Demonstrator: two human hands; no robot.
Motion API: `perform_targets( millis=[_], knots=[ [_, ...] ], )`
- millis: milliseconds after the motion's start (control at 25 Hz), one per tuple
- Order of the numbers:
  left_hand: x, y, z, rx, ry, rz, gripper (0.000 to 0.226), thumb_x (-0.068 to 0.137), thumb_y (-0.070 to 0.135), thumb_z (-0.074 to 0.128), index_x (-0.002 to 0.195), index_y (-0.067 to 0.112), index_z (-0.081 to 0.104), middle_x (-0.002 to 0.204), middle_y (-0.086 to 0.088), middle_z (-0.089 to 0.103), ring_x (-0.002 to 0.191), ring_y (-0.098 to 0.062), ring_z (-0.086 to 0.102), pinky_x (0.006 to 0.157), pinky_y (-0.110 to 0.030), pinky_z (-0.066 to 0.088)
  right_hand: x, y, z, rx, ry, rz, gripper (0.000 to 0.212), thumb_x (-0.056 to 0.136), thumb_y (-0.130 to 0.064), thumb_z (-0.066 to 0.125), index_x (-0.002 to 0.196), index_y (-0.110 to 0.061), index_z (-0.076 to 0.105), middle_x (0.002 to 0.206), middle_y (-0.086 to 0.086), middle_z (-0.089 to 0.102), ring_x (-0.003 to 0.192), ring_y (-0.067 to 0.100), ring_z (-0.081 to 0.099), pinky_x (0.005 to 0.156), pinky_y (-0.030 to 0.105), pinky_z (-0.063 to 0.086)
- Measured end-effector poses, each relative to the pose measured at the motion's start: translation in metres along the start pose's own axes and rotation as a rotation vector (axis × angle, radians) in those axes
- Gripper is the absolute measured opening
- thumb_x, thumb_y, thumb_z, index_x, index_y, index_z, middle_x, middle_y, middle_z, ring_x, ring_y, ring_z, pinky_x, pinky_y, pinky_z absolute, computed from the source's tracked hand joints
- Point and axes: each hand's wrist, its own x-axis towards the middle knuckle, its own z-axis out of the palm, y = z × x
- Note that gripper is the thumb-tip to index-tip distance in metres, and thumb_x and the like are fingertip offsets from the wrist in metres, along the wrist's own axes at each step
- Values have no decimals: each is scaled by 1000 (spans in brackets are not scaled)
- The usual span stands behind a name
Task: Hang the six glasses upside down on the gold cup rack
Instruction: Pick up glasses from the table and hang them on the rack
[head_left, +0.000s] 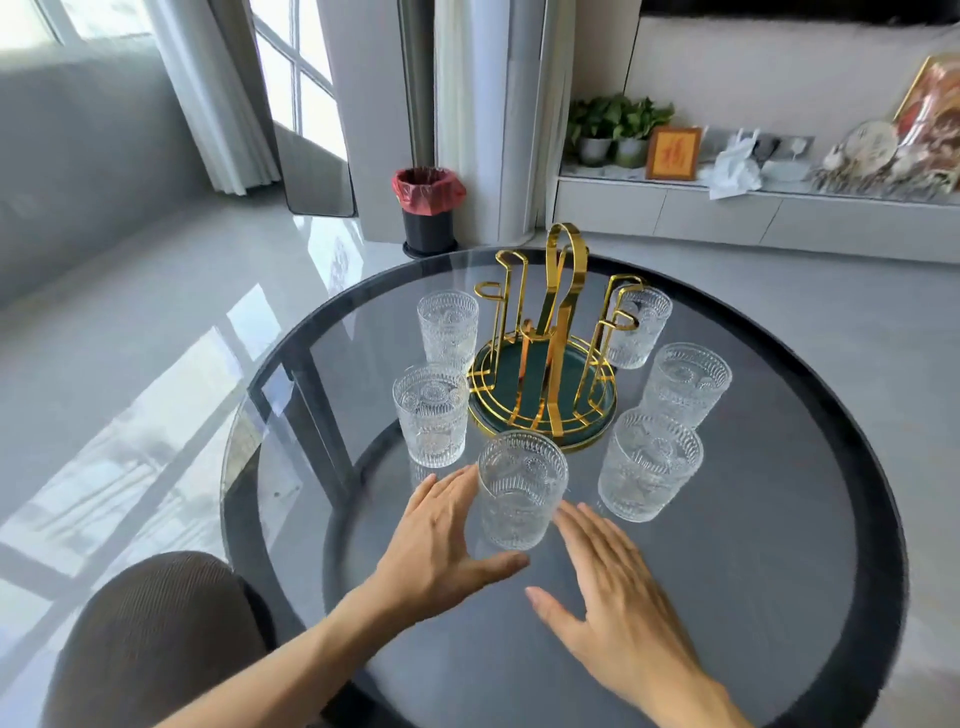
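A gold cup rack (550, 332) with bare prongs rises from a round green tray (597, 415) in the middle of a round glass table (779, 545). Several embossed clear glasses stand upright around it. The nearest glass (519, 488) stands in front of the rack, between my hands. My left hand (441, 540) is open, its fingers at the glass's left side. My right hand (618, 592) is open just to its right, fingers spread, apart from it. Other glasses stand at the left (431, 413), back left (448, 327), back right (636, 327), right (685, 384) and front right (649, 462).
A brown padded stool (156, 639) sits at the table's near left edge. On the floor behind the table stands a black bin with a red bag (428, 208). A low white cabinet (727, 208) with plants and ornaments runs along the back right.
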Motion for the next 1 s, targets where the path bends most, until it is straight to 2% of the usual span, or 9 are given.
perform_targets(
  millis=[80,160,240,320,440,600,720,800,1000],
  knots=[
    [2,4,5,-112,86,-47,75,66,69,73,131,38,53,121,43,50,117,24,38,107,-36,37,1,0,0,117,13,73,89,79,-72,42,154,-42,5,155,-24,17,148,2,11,116,15,6],
    [3,11,3,-218,95,-96,62,61,63,80,115,51,53,109,49,54,112,25,44,99,-23,38,6,-4,-4,264,56,90,87,76,-60,58,148,-50,10,150,-25,34,143,6,30,111,19,24],
    [5,19,-2,-326,98,-119,56,59,49,88,107,48,59,107,37,65,107,12,58,90,-17,42,11,-12,-11,431,90,84,80,73,-51,69,135,-61,19,139,-27,48,134,2,42,103,18,33],
    [6,30,-12,-478,97,-109,49,63,36,90,107,39,67,105,21,74,100,-1,68,92,-26,50,15,-24,-21,626,120,76,73,69,-49,75,123,-70,31,133,-25,59,125,-3,53,100,21,43],
    [14,55,-39,-763,32,-61,34,73,29,87,105,27,74,104,2,80,99,-18,74,92,-40,55,19,-42,-39,880,269,4,70,71,-41,82,127,-56,43,129,-18,66,116,7,64,93,26,51],
    [34,86,-72,-967,-17,13,27,88,29,74,109,12,73,104,-8,79,97,-21,74,79,-31,57,35,-63,-73,1131,458,-60,75,67,-30,88,131,-37,50,126,-2,69,109,19,70,86,26,55],
    [51,92,-84,-907,43,-4,28,97,36,59,104,13,73,94,-5,75,90,-16,67,81,-40,54,49,-65,-104,1217,572,-23,59,65,-21,86,117,-37,62,114,1,74,98,20,74,75,25,58],
    [63,85,-88,-801,176,-75,19,95,32,63,107,22,74,97,3,77,94,-13,69,79,-29,55,57,-56,-127,1138,655,5,51,65,-25,84,109,-41,66,108,-3,75,97,13,72,74,22,55],
    [74,54,-81,-206,458,-81,37,85,20,76,121,23,65,118,8,67,107,-13,58,93,-39,51,72,-42,-168,853,727,-17,48,65,-48,80,109,-42,61,101,-9,74,89,8,70,72,20,54]
  ],
)
